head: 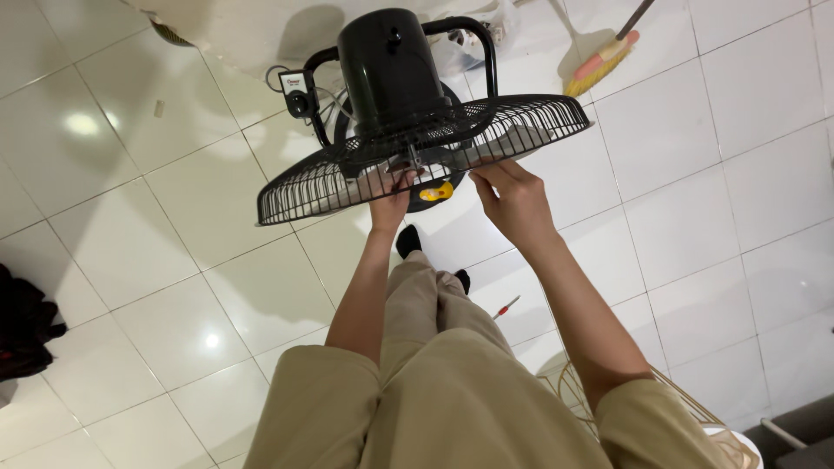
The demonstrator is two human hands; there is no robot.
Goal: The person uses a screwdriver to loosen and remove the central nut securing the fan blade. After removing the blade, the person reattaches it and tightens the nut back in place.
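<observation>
A black electric fan (391,78) with a wire rear grille (521,122) stands tilted on the white tiled floor in front of me. My left hand (393,201) reaches under the grille near its centre, fingers pinched at the hub beside a yellow part (437,192). My right hand (512,195) touches the grille's lower edge just right of the hub, fingers curled on the wires. Whether either hand holds a small part is hidden. My legs in beige trousers stretch toward the fan.
A red-handled screwdriver (506,307) lies on the tile by my right leg. A broom (602,62) lies at the back right. A gold wire frame (580,393) sits near my right knee. Dark cloth (24,326) lies at the left edge.
</observation>
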